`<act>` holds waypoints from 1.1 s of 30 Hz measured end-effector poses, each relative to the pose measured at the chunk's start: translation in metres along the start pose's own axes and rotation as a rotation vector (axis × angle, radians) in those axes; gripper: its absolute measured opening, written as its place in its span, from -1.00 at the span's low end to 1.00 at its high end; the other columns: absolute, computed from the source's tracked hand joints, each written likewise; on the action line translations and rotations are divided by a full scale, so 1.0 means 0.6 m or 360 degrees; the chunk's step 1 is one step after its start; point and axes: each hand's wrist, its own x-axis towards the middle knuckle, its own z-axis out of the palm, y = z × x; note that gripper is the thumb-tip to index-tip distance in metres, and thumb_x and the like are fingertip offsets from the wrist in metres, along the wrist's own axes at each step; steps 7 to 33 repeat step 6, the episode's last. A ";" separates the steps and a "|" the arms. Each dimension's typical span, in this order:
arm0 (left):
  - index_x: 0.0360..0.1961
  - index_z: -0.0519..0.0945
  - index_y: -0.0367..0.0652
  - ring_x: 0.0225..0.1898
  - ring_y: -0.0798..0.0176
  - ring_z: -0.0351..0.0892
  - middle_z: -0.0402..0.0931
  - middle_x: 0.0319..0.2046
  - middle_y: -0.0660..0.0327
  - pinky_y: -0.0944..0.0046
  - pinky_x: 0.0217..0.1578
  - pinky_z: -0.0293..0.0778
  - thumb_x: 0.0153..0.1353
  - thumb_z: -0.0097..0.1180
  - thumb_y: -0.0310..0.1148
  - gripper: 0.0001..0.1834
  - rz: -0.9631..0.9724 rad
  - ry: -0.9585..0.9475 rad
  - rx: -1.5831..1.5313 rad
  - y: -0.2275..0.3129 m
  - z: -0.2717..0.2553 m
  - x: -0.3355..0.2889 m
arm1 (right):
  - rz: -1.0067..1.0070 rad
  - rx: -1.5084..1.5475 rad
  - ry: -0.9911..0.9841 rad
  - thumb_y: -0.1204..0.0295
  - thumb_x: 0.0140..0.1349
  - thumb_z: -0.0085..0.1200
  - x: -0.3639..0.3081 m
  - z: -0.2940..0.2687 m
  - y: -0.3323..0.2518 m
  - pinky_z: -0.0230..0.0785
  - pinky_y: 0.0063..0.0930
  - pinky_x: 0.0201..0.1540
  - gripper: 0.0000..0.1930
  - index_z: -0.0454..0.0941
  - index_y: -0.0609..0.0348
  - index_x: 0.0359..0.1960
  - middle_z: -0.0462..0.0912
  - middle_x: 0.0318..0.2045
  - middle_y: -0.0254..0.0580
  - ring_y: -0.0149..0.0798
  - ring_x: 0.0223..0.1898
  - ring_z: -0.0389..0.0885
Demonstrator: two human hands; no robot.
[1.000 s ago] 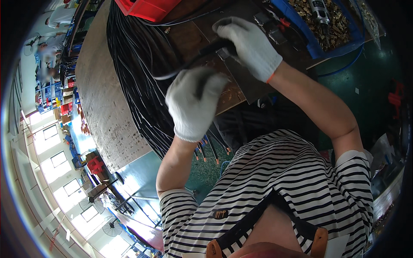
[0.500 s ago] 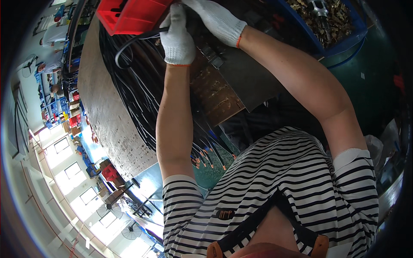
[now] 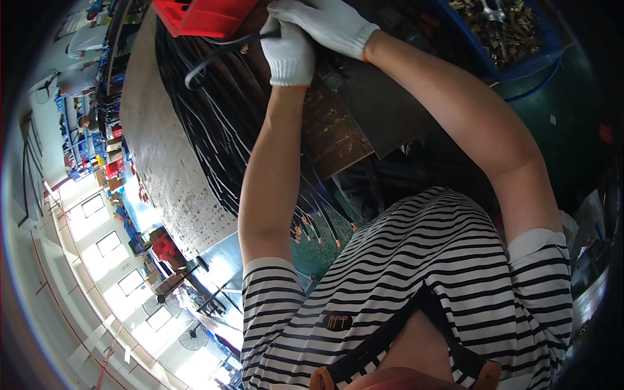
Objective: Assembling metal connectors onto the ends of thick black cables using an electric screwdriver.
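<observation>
My left hand [image 3: 291, 57], in a white knit glove, is closed on a black cable [image 3: 224, 53] at the top of the view. From the grip the cable runs left and bends back in a loop. My right hand [image 3: 333, 27], gloved the same way, meets the left one with its fingers curled over the left fingertips. Whatever the right fingers pinch is hidden between the hands. A bundle of black cables [image 3: 205, 133] lies left of my left forearm, with bare copper ends [image 3: 312, 227] hanging past the table edge. A red plastic bin [image 3: 211, 18] stands just left of my hands.
A worn board tabletop [image 3: 149, 149] spreads to the left. Beneath my hands is a scuffed wooden bench [image 3: 335, 140] with a dark plate [image 3: 383, 117]. At the upper right a blue bin [image 3: 530, 62] holds small brass parts and a metal tool. Other people work at the far left.
Both hands have shifted slightly right and up in view, and the cable has moved along with the left hand. The right hand now covers the left fingertips more closely.
</observation>
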 end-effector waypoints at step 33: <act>0.22 0.67 -0.23 -0.07 0.11 0.78 0.79 -0.18 0.07 0.18 0.07 0.65 0.57 -0.18 0.38 -0.17 -0.0774 0.0745 -0.0195 0.189 0.056 -0.087 | -0.0254 0.1140 0.0271 0.38 0.66 -0.04 -0.059 -0.052 0.056 0.33 -0.31 0.52 -0.57 0.39 0.44 0.40 0.54 0.36 0.00 -0.16 0.42 0.49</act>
